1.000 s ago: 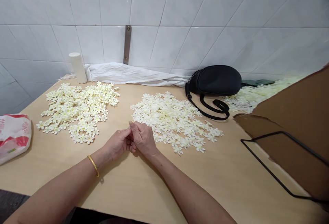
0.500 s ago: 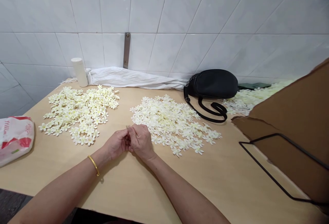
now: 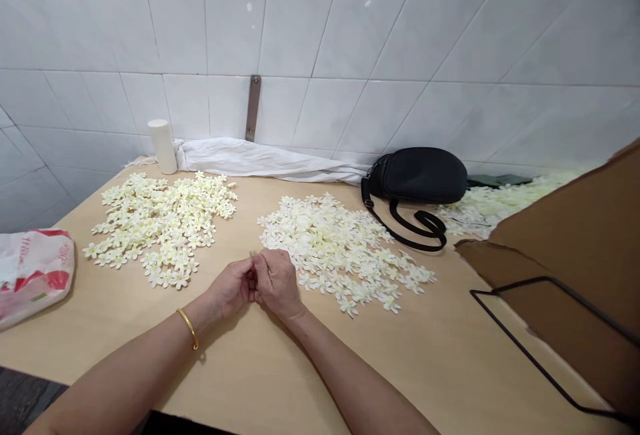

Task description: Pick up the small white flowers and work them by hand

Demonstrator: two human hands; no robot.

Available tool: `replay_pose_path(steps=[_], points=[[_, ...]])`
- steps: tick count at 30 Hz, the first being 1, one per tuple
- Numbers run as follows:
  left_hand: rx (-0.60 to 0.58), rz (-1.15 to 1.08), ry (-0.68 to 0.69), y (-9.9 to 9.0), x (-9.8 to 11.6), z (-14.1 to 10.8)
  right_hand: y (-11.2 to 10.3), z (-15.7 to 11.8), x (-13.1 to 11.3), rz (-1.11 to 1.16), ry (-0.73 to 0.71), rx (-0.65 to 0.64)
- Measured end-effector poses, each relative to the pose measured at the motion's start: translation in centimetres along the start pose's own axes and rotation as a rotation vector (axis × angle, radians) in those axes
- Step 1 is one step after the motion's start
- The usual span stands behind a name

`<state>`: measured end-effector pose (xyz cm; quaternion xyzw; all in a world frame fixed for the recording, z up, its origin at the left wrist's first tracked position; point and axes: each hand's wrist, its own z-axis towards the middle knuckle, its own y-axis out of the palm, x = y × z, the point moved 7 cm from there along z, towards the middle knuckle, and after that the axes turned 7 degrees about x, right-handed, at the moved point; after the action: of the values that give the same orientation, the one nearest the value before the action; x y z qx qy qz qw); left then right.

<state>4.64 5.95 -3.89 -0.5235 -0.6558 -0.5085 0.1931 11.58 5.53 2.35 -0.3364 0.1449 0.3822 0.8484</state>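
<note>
My left hand [image 3: 233, 288] and my right hand [image 3: 278, 282] meet fingertip to fingertip over the table, between two flower piles. Both are closed in a pinch; whatever lies between the fingers is hidden. A gold bangle [image 3: 189, 330] circles my left wrist. Beyond my left hand spreads a pile of small cream artificial flowers [image 3: 170, 222] with yellowish centres. Just past my right hand lies a second pile of loose white flowers [image 3: 335, 242], its near edge close to my knuckles.
A red and white plastic packet [image 3: 37, 275] lies at the left edge. Along the tiled wall are a white bottle [image 3: 163, 147], a white cloth [image 3: 265, 160] and a black bag [image 3: 425, 175] with a strap. Right stand brown cardboard [image 3: 575, 255], a black wire frame [image 3: 525, 354] and more flowers [image 3: 515, 198].
The view has tilted up slightly, so everything sits a little lower and to the right. My hands stay pinched together in the same place between the piles.
</note>
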Motion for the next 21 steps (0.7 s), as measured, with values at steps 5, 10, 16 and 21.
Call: replay_pose_path(steps=[5,10,16,21], points=[[-0.033,-0.062,-0.011,0.6,-0.1,-0.1,-1.1,0.1,0.0,0.083,0.045,0.053],[-0.019,-0.128,0.115,0.5,1.6,0.1,-0.8,-0.3,-0.2,0.246,0.049,-0.024],[0.076,-0.029,0.228,-0.3,3.2,-0.2,-0.2,-0.4,0.8,0.382,0.178,-0.082],[0.179,0.190,0.468,-0.5,4.8,-1.2,-0.5,-0.1,1.9,0.411,0.355,-0.066]])
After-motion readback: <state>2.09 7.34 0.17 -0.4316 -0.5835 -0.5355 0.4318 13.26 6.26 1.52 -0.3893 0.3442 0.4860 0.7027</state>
